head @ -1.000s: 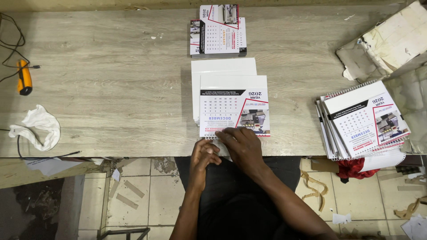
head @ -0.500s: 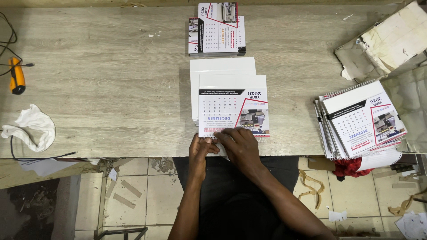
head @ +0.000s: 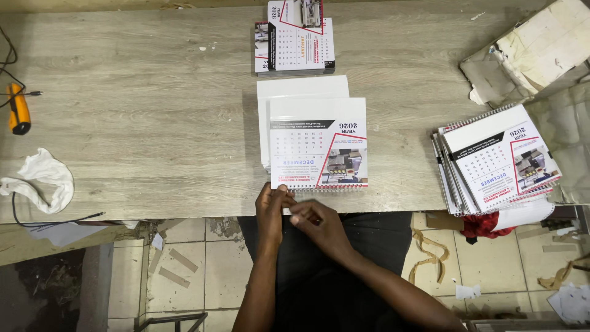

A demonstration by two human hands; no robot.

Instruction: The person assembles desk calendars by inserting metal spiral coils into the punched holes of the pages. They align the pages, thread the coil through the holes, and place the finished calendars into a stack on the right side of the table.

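A spiral-bound desk calendar [head: 318,144] lies on a stack of white cards [head: 295,89] at the near edge of the wooden table [head: 141,117]. Its wire binding [head: 326,190] faces me. My left hand [head: 270,212] and my right hand [head: 313,224] meet just below the binding's left end, off the table edge. Their fingertips pinch a small white piece [head: 286,211] between them. Both hands are closed around that piece.
A pile of printed calendar sheets [head: 295,46] sits at the far edge. A stack of bound calendars [head: 498,160] lies at the right, torn cardboard [head: 534,52] behind it. An orange tool [head: 18,109] and a white rag [head: 40,178] lie at the left. Scraps litter the tiled floor.
My hands have slid back off the calendar's lower edge toward me and now pinch a small white piece. The calendar itself has stayed where it lay.
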